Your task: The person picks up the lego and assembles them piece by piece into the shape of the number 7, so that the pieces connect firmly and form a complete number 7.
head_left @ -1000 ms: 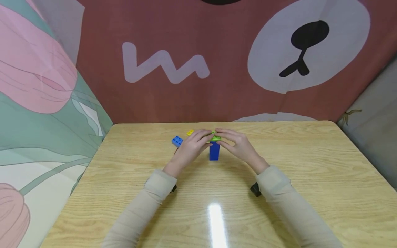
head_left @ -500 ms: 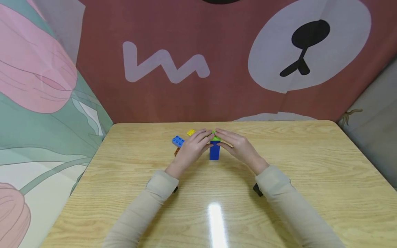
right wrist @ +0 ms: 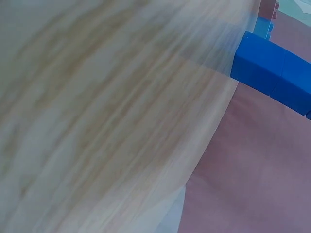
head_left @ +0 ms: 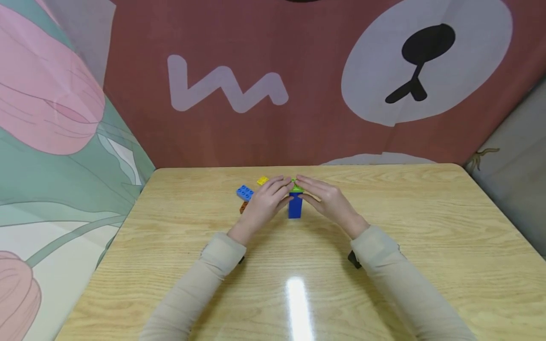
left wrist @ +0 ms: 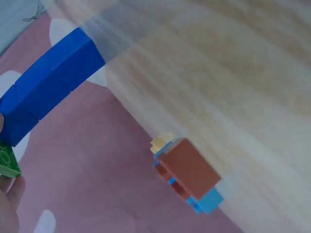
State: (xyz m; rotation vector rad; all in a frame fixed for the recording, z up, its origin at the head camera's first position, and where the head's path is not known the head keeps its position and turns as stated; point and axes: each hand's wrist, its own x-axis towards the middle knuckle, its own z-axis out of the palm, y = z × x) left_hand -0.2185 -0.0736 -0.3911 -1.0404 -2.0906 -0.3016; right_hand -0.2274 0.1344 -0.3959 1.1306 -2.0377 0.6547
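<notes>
A narrow tower of stacked blue toy bricks (head_left: 295, 207) stands upright on the table. On its top sits a light green toy brick (head_left: 296, 188), partly covered by fingers. From the left, my left hand (head_left: 263, 201) pinches at the green brick, its thumb lower by the blue bricks. My right hand (head_left: 330, 200) mirrors it on the other side, fingertips at the green brick and thumb below. In the left wrist view, fingertips meet the edge of the green brick (left wrist: 7, 162) at the end of the blue stack (left wrist: 53, 77). The right wrist view shows only blue bricks (right wrist: 267, 65).
Left of the tower, beyond my left hand, lie a lighter blue brick (head_left: 245, 192), a yellow brick (head_left: 262, 180) and a brown brick (head_left: 243, 207). The wooden table (head_left: 409, 279) ends at a printed cloth backdrop (head_left: 204, 137) behind.
My left hand has shifted very slightly right, so the brown brick shows more. Both hands stay at the tower top, and the tower keeps its place.
</notes>
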